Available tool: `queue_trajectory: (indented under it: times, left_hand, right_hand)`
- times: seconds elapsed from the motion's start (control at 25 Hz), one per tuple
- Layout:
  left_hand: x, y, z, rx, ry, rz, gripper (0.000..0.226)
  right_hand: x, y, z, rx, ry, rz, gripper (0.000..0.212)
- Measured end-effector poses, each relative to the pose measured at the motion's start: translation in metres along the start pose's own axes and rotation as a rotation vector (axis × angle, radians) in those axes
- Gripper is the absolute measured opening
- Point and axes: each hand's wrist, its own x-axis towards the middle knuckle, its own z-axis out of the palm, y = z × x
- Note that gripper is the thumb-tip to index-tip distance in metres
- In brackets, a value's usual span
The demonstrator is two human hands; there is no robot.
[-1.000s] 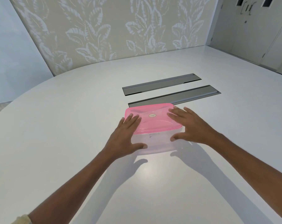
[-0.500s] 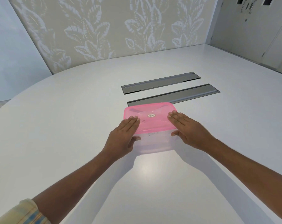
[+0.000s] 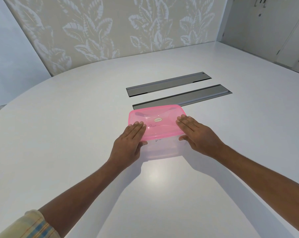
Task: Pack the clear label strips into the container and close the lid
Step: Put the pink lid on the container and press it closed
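Observation:
A clear plastic container [image 3: 164,149] stands on the white table [image 3: 76,143], covered by a translucent pink lid [image 3: 157,121] with a small oval sticker. My left hand [image 3: 130,143] lies with its fingers flat on the lid's left edge and its thumb against the container's front wall. My right hand [image 3: 196,134] does the same at the right edge, fingers together on the lid, thumb on the front corner. The label strips cannot be made out through the plastic.
Two long grey recessed cable hatches [image 3: 169,83] [image 3: 188,97] are set into the table just behind the container. A leaf-patterned wall [image 3: 111,28] stands beyond the table's curved far edge. White cabinet doors [image 3: 274,23] are at the far right.
Both hands have drawn their spread fingers together and slid toward the lid's side edges. The container and lid have stayed at the same spot.

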Motion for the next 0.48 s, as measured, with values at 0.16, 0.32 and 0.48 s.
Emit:
queue_trajectory:
  times: [0.16,0.32,0.48]
  left_hand:
    - [0.000,0.002,-0.003,-0.018,-0.012,-0.013,0.057]
    - [0.002,0.004,-0.006,-0.020,-0.027,-0.020,0.058]
    - [0.003,0.004,-0.007,-0.015,-0.032,-0.010,0.058]
  right_hand:
    - [-0.001,-0.001,0.000,-0.002,0.047,0.004,0.052]
    - [0.001,-0.005,-0.006,0.021,0.058,0.017,0.049]
    - [0.003,-0.021,-0.021,0.381,-0.005,0.347,0.060]
